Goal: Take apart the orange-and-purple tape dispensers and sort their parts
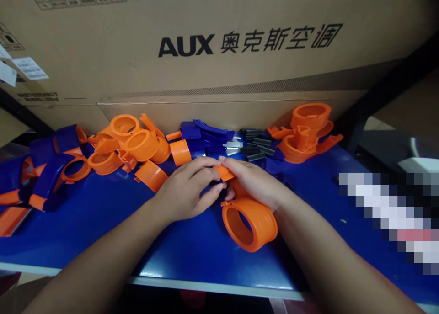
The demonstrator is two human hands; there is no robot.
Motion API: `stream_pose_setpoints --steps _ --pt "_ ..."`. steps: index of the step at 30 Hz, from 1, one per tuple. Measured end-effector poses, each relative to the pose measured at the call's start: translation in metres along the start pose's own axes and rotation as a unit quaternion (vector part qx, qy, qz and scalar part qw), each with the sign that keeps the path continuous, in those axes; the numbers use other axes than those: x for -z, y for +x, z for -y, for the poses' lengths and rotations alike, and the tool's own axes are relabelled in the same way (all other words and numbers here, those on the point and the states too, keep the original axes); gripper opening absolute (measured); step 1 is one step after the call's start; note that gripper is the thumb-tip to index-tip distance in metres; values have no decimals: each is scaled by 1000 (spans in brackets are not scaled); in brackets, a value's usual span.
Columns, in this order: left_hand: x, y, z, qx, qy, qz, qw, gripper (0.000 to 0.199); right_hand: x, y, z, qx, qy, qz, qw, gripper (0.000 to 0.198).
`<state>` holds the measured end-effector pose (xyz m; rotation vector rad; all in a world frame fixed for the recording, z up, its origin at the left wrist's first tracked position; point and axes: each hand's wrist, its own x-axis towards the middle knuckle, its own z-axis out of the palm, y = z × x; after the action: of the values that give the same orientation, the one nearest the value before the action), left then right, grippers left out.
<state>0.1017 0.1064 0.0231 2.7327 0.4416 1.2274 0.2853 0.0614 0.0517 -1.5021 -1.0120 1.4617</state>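
My right hand [257,179] is wrapped round the arm of an orange plastic tape dispenser frame [267,225], its wide ring hanging below the palm over the blue shelf. At the other end of this frame, my left hand [187,186] has its fingers curled in, with the tips meeting the right hand's fingers. Whether a smaller part is pinched there is hidden. Just beyond the hands lie short black tubular pieces [257,149], small metal blades [233,145] and blue plastic covers [209,132].
Loose orange frames [140,145] are heaped at the left, and more orange frames [302,131] stand stacked at the right. Blue-and-orange dispensers [51,179] lie far left. A large cardboard box [219,76] walls off the back. The blue shelf's pale front edge [206,285] runs below my forearms.
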Motion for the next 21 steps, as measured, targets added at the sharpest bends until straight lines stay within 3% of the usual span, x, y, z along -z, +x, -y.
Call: stream_pose_setpoints --steps 5,9,16,21 --pt "0 -1 -2 -8 33 -26 999 27 -1 2 -1 -17 8 5 1000 34" --pt "-6 -4 -5 -5 66 -48 997 22 -4 3 -3 -1 -12 2 1000 34" --pt "-14 -5 -13 50 104 -34 993 5 -10 2 -3 12 -15 -27 999 29" --pt "-14 -8 -9 95 54 -19 994 11 -11 3 -2 -28 -30 -51 998 26"
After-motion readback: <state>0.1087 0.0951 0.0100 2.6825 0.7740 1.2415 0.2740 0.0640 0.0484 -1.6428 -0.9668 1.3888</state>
